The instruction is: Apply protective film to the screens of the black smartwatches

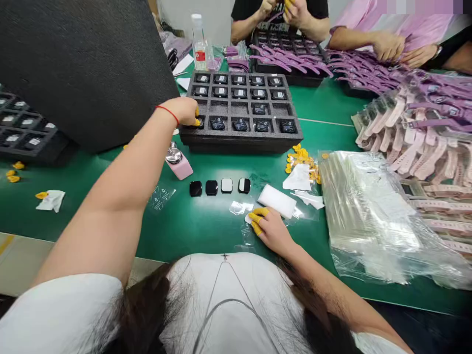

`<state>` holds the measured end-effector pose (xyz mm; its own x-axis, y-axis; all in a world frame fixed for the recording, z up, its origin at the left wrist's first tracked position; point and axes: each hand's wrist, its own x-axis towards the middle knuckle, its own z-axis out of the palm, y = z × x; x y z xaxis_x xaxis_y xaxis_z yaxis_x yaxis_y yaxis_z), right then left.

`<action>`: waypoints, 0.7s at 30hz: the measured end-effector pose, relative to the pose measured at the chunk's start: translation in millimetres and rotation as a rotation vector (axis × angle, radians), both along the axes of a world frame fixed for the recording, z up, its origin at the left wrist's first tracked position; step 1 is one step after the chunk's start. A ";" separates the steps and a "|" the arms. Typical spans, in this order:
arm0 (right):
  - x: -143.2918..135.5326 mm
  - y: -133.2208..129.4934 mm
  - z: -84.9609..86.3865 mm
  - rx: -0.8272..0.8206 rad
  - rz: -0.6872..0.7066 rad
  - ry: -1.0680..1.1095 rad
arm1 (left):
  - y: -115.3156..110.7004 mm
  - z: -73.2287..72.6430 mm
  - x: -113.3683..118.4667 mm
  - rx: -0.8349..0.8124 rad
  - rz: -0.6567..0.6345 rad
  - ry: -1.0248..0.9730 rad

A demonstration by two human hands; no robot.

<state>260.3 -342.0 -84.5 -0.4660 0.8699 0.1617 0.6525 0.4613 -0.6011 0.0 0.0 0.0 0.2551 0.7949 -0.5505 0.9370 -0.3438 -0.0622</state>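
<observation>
My left hand (188, 113), in yellow finger cots, reaches into the front left compartment of the black foam tray (236, 140). Its fingers are on a dark square watch case there, mostly hidden by the hand. My right hand (263, 223), also in yellow cots, rests on the green table with its fingertips pinched on a small white piece (248, 219). Four square watch pieces lie in a row between the hands: two black (195, 188), one white (226, 185) and one half white, half black (244, 185). Right of them lies a white foam block (276, 200).
A pink-based dispenser (181, 167) stands before the tray. Clear plastic bags (368, 211) and pink straps (424, 147) fill the right side. A tall black foam board (92, 64) rises at the left. Two people work across the table behind purple straps (291, 59).
</observation>
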 end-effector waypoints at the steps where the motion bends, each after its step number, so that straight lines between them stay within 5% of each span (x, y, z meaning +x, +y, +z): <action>1: 0.6 -1.6 0.7 -0.008 0.004 -0.002 | 1.4 -2.7 -3.7 -0.038 0.011 0.001; 5: 2.7 -5.7 2.1 -0.018 -0.017 0.014 | 2.4 -2.7 -8.8 -0.031 0.068 -0.010; 8: 5.5 -5.4 3.1 -0.008 -0.067 0.052 | -12.5 22.5 0.4 0.190 0.121 -0.066; 11: 8.7 -3.6 8.0 -0.013 -0.126 0.125 | -60.4 57.1 11.4 0.423 0.084 -0.260; 13: 8.4 -2.2 13.9 -0.037 -0.150 0.180 | -112.3 66.6 14.9 0.454 -0.148 -0.534; 16: -0.4 0.8 22.9 -0.120 -0.094 0.226 | -200.3 44.1 12.2 0.236 -0.566 -0.819; 18: -12.1 4.0 25.7 -0.209 -0.017 0.222 | -249.7 12.5 6.9 0.139 -0.602 -0.838; 21: -33.0 10.3 22.6 -0.340 0.071 0.134 | -294.8 -31.6 -0.8 -0.018 -0.449 -0.862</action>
<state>227.3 -331.7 -61.9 -0.5218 0.8504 -0.0671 0.5314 0.2625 -0.8054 -0.8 -294.8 -31.6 0.8540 0.5185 -0.0440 0.4400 -0.6743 0.5931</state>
